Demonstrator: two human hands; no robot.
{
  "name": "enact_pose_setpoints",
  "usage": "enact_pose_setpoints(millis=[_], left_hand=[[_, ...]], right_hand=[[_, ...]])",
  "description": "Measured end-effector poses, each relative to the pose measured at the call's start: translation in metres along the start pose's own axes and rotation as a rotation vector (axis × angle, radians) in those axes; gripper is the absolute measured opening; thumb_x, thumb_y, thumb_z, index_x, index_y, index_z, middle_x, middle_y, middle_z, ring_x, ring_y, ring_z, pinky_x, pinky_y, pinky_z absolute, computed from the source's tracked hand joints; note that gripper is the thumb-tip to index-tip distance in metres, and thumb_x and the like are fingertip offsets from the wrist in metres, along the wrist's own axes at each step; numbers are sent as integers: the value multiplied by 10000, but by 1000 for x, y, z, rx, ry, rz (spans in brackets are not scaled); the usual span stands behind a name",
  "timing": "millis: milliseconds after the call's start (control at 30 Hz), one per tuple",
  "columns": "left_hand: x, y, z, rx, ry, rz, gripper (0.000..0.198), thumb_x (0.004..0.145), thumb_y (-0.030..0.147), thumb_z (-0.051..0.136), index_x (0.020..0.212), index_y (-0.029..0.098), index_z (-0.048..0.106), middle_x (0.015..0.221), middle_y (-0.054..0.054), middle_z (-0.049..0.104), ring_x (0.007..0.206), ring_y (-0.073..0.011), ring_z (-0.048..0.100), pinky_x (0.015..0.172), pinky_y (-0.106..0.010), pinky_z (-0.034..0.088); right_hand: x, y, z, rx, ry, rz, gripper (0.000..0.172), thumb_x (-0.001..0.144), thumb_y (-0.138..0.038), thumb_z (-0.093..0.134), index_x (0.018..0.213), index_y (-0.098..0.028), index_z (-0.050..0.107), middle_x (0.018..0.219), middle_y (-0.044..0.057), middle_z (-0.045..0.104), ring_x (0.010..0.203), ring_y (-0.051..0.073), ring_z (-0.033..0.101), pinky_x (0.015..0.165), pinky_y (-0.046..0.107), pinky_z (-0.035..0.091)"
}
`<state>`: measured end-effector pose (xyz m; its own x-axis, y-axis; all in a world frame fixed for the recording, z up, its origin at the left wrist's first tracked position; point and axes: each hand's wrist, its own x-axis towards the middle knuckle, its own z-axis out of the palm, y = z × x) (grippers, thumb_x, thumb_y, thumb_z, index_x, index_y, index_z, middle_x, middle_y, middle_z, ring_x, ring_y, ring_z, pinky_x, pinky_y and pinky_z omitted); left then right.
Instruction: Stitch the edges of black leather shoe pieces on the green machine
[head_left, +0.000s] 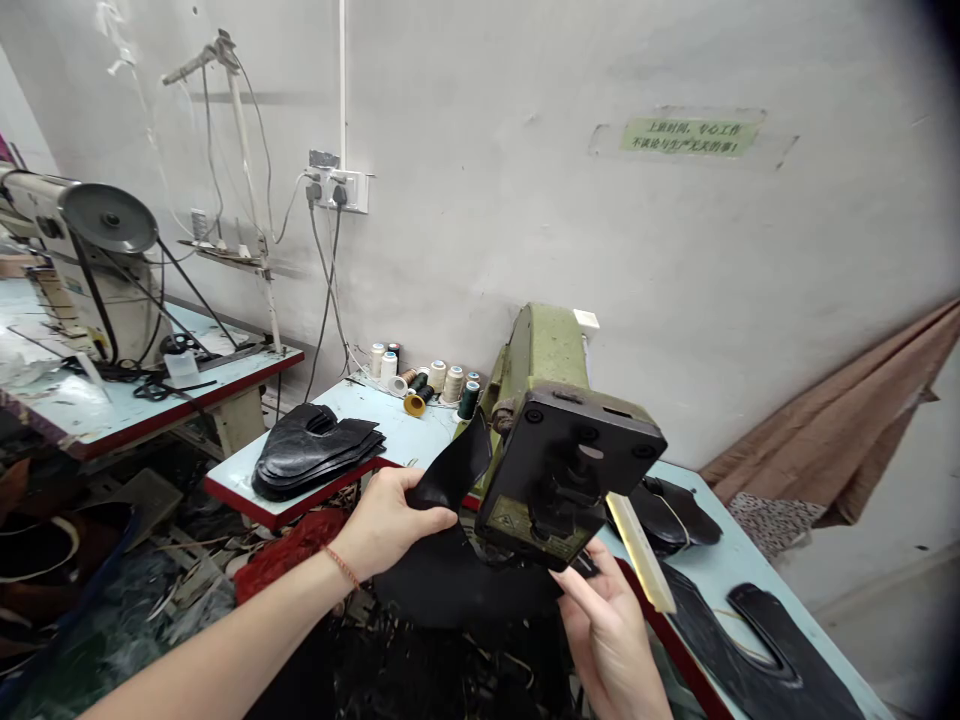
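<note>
My left hand [401,520] pinches a curved black leather piece [450,475] between thumb and fingers, at the left side of a green machine [551,350]. The machine's dark front plate [577,450] hides the middle of the piece. Under the machine head, on its right, the fingers of my right hand [611,620] are closed on a black edge, which looks like the other end of the same leather piece. A stack of black leather pieces [311,455] lies on the table to the left of my left hand.
Thread spools [454,384] stand behind the machine. Tied black pieces [679,515] and large curved black pieces [757,640] lie on the right of the table [832,620]. A yellowish strip [641,555] juts out by my right hand. A sewing machine [112,250] stands at left.
</note>
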<state>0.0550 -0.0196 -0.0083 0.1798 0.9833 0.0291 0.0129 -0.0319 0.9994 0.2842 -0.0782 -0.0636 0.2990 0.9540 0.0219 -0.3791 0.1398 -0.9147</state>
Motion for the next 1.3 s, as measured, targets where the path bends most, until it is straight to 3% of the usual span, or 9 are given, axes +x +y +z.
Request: enact_pose_setpoints(millis=[167, 333, 733, 833, 933, 1033, 1100, 1200, 1300], left_hand=[[9, 13, -11, 22, -91, -52, 130, 525, 236, 783, 581, 176, 682, 567, 10, 660, 516, -172, 594, 486, -253, 445], [13, 15, -25, 32, -123, -131, 151, 521, 238, 779, 633, 162, 713, 574, 4, 670, 496, -159, 586, 483, -244, 431], [1, 2, -66, 37, -69, -225, 224, 555, 304, 821, 719, 177, 736, 687, -45, 731, 585, -197, 657, 543, -275, 509], [2, 0, -80, 73, -88, -247, 287, 537, 341, 842, 744, 175, 731, 695, -55, 735, 576, -208, 654, 520, -282, 507], [22, -3, -113, 233, 22, -200, 446, 558, 446, 818, 871, 146, 715, 774, -68, 751, 653, -227, 679, 581, -297, 522], [56, -9, -155, 428, 302, -85, 589, 703, 572, 640, 1068, 110, 631, 847, 5, 727, 896, -224, 669, 786, -319, 481], [77, -16, -178, 559, 428, -69, 570, 644, 615, 659, 919, 116, 624, 711, 61, 656, 1032, -308, 611, 875, -386, 430], [92, -30, -190, 706, 507, -26, 600, 564, 666, 698, 861, 156, 590, 840, 30, 665, 1198, -467, 467, 979, -528, 332], [91, -43, -173, 773, 561, 83, 605, 705, 623, 624, 1125, 194, 553, 1352, -116, 545, 1348, -552, 216, 1040, -649, 179]], right_hand=[[4, 11, -19, -290, 60, -22, 406, 569, -405, 897, 901, -211, 765, 1018, 70, 750, 1030, 333, 647, 952, 457, 503], [-5, 30, -23, -309, 114, 30, 410, 526, -469, 902, 814, -193, 806, 870, 86, 770, 901, 324, 678, 843, 428, 549], [-30, 67, 20, -158, 135, -25, 329, 581, -426, 899, 741, -182, 748, 692, 29, 699, 670, 178, 619, 625, 253, 534], [-35, 69, 24, -236, 53, -8, 331, 664, -479, 838, 727, -188, 694, 638, 10, 655, 613, 172, 601, 577, 262, 532], [-26, 54, -14, -531, -6, -53, 353, 774, -545, 711, 830, -199, 675, 755, 54, 717, 723, 238, 680, 687, 337, 573], [-5, 22, -100, -1191, 254, -327, 472, 801, -598, 550, 982, -185, 689, 1055, 133, 734, 1014, 320, 675, 942, 443, 516], [5, -3, -162, -1343, 406, -358, 602, 647, -621, 548, 918, -109, 712, 1137, 263, 686, 1206, 479, 536, 1056, 601, 372], [10, -29, -225, -1465, 409, -294, 510, 549, -563, 567, 802, -160, 749, 1057, 239, 727, 1094, 514, 607, 956, 632, 450], [13, -42, -249, -1549, 323, -253, 352, 623, -512, 564, 755, -263, 774, 971, 109, 773, 892, 412, 715, 765, 508, 559]])
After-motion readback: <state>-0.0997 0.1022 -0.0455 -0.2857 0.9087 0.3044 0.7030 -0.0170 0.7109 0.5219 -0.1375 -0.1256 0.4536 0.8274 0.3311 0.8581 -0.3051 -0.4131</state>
